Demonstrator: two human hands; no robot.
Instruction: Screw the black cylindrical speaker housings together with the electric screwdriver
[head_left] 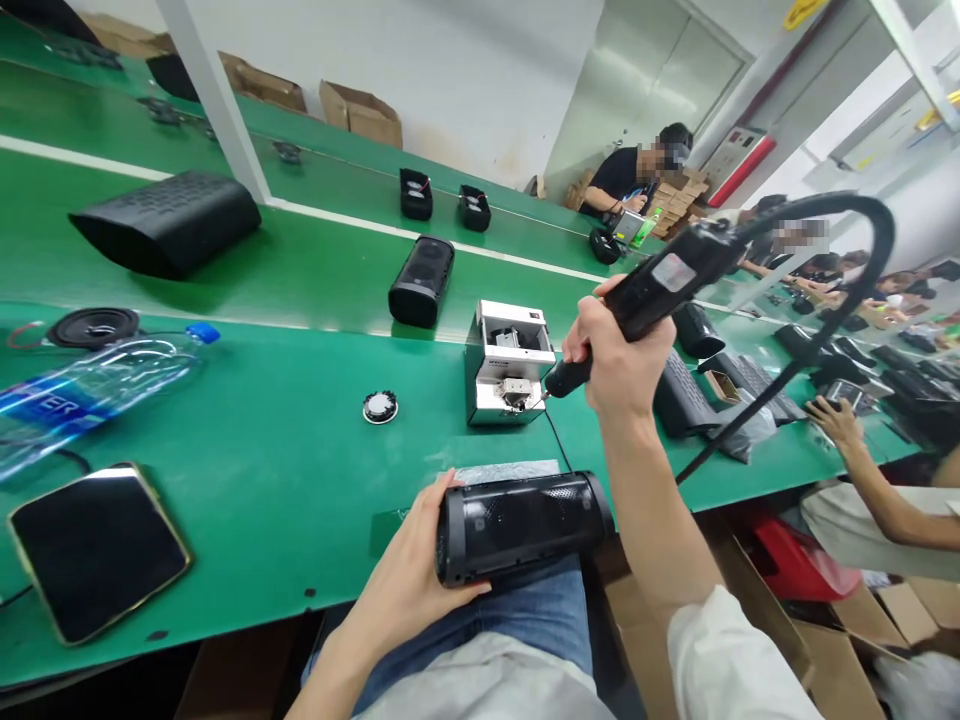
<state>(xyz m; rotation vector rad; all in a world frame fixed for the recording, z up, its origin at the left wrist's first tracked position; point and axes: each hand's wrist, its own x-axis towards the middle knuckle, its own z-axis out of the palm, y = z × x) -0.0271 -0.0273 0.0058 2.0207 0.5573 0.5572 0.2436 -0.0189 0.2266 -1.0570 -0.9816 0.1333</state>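
My left hand [412, 550] grips the left end of a black speaker housing [525, 525], which lies lengthwise at the table's front edge above my lap. In my right hand [619, 350] is a black electric screwdriver [660, 285], its thick cable looping up and to the right. The screwdriver's tip points down-left, at the front of a silver and black screw feeder [510, 365]; whether it touches a screw is too small to tell. Behind the speaker housing lies a flat greyish strip [510, 470]. A small round speaker part [380, 406] rests left of the feeder.
A tablet [101, 550], a water bottle [90, 390] and a loose speaker cone [94, 327] lie at the left. Further back stand another speaker housing [422, 281] and a large black shell [169, 225]. At the right, a co-worker's hand [836, 420] is over the table.
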